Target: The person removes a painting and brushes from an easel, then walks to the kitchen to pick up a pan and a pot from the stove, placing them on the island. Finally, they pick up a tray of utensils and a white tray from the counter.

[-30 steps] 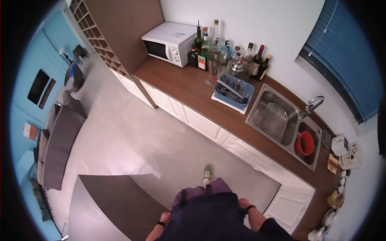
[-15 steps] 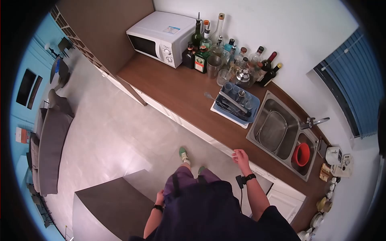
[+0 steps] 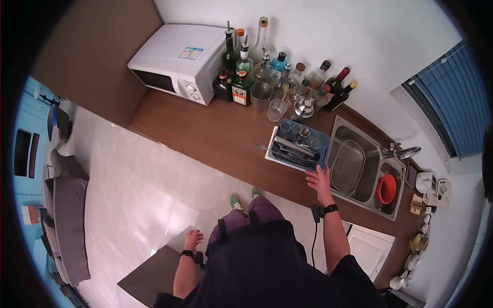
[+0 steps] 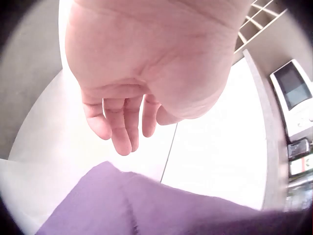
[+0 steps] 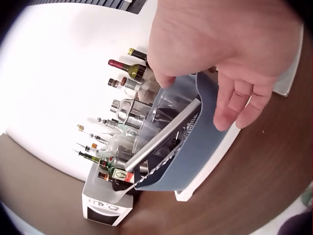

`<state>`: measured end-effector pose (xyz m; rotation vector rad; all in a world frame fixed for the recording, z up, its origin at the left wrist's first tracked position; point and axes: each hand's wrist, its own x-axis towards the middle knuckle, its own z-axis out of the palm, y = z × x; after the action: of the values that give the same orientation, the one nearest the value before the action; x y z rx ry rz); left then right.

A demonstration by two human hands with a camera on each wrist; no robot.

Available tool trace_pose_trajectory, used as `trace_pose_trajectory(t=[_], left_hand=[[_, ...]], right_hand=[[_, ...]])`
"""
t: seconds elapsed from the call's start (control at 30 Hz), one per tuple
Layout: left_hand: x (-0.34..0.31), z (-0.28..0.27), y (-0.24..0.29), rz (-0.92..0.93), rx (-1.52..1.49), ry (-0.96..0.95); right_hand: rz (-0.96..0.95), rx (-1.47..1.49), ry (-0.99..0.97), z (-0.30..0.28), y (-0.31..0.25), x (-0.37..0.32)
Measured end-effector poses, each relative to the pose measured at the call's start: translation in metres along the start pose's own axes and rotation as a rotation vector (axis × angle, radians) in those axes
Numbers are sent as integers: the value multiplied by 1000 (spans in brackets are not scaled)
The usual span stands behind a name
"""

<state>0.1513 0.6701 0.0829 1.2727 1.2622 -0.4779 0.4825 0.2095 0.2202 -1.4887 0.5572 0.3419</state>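
My right hand (image 3: pixel 322 186) reaches over the counter to the near right corner of a blue bin (image 5: pixel 188 154). Its fingers are loosely extended; in the right wrist view the thumb lies over the bin's rim and the fingertips (image 5: pixel 225 120) hang beside the outer wall. Inside the bin are several glasses (image 3: pixel 296 129), a long silver bar tool (image 5: pixel 164 134) and a bar spoon with a twisted stem (image 5: pixel 164 165). A white tray (image 3: pixel 270 146) is under the bin. My left hand (image 3: pixel 193 239) hangs relaxed with nothing in it, near the purple shorts (image 4: pixel 132 200).
Right of the bin is a steel double sink (image 3: pixel 339 123) with a red basin (image 3: pixel 386 189) and a faucet (image 3: pixel 405 152). Behind stand several bottles (image 3: pixel 241 88), a metal shaker cup (image 3: pixel 261 96), and a white microwave (image 3: pixel 177 56). A grey-topped table (image 3: pixel 154 277) is at lower left.
My right hand has risen from beside my body and gone forward to the bin's corner. The body has come closer to the counter, and the left hand has swung outward from the shorts.
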Motion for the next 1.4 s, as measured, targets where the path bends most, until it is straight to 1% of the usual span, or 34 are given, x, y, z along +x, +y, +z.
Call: trace_pose_trajectory(t=[0.03,0.1,0.13,0.2,0.23,0.3,0.4,0.43,0.47,0.53,0.57,0.6,0.63,0.7,0.73,0.77,0.8,0.83,0.87,0.9,0.93,1.0,1.07,1.17,1.2,1.23,1.3,1.4], left_hand=[[6,-1,11,16,-12,6],[3,8,35,36,-3,33],[2,12,46,64,5,56],[1,23,56,58,4,36],[1,31,58,49,45,10],[0,51,64,30,103,-14],[-3,69,59,45,111,-10],[4,73,46,115,165,50],[10,73,35,113,172,54],[24,75,9,188,146,-13],[6,84,19,229,296,5],[7,87,15,235,290,6],[7,87,11,254,334,-34],[0,82,19,262,460,-121],[10,77,11,261,459,-120],[23,76,4,526,492,-122],[22,79,6,787,521,-120],[27,81,13,425,364,-75],[17,90,43,57,206,-28],[4,100,66,100,204,13],[13,99,71,140,161,-17],[8,109,109,213,186,-20],[5,117,143,282,222,-47],[1,135,179,412,262,-45],[-2,141,186,450,282,-57],[-2,144,186,443,287,-58],[5,150,185,475,310,-107],[8,151,168,501,342,-129]], right_hand=[[3,5,3,-3,-1,9],[160,8,-128,-11,-2,26],[166,17,-123,-15,-1,34],[290,44,-161,-18,-4,40],[296,54,-155,-21,0,44],[359,-1,-183,-25,4,56],[366,2,-241,-30,13,66],[370,9,-243,-29,13,68],[381,5,-240,-29,13,69],[394,-4,-235,-31,14,67],[395,-14,-227,-31,13,67],[391,-22,-222,-30,12,69],[385,-21,-227,-30,12,71],[372,-9,-230,-30,17,70],[372,-10,-231,-29,19,69],[370,-9,-232,-29,19,72],[373,-10,-234,-29,20,73],[381,-15,-236,-28,23,76],[365,-41,-222,-26,27,77],[343,-63,-208,-25,29,77],[341,-59,-207,-24,27,75],[329,-42,-164,-19,20,71],[328,-28,-161,-20,33,76],[305,-47,-133,-21,32,76],[284,-70,-116,-20,30,72],[292,-69,-113,-18,29,70],[189,-106,-66,-16,25,69],[204,-111,-92,-18,19,68]])
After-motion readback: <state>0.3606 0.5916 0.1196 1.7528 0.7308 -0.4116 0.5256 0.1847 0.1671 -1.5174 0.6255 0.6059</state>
